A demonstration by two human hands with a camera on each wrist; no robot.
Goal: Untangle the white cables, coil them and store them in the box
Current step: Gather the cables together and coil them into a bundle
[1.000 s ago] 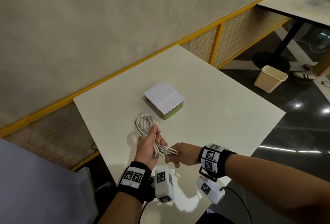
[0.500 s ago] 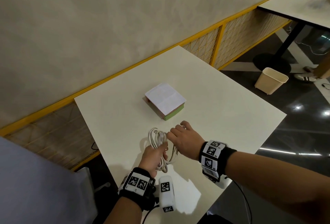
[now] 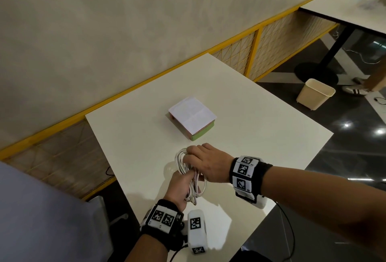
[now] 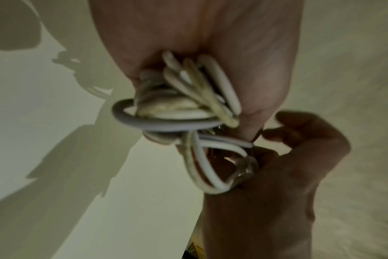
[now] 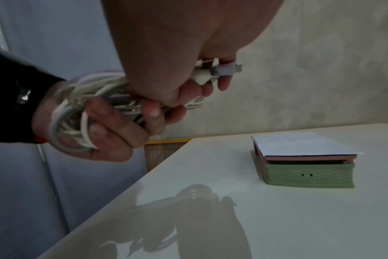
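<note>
Right now your left hand (image 3: 179,188) is wrapped around the cable (image 3: 189,175) coil, holding it above the counter (image 3: 261,136) at about 6 o'clock from the box (image 3: 192,118). Your right hand (image 3: 205,164) sits over the top of the coil, fingers curled, pinching the plug (image 5: 227,68) end and a few strands.

The cable looks light and soft, springy enough that the loops will likely fan out if you loosen your grip. The jacket seems smooth, so strands may slide past each other. Keep hold across the middle of the bundle, where all the loops cross, rather than on a single strand. The plug is the one stiff part; tuck it in by the body, not by the thin neck behind it.

The box stands at 12 o'clock from your hands, well apart, with a white sheet (image 3: 192,113) lying over its top. You will probably need one hand free to clear that before the coil can go in.
</note>
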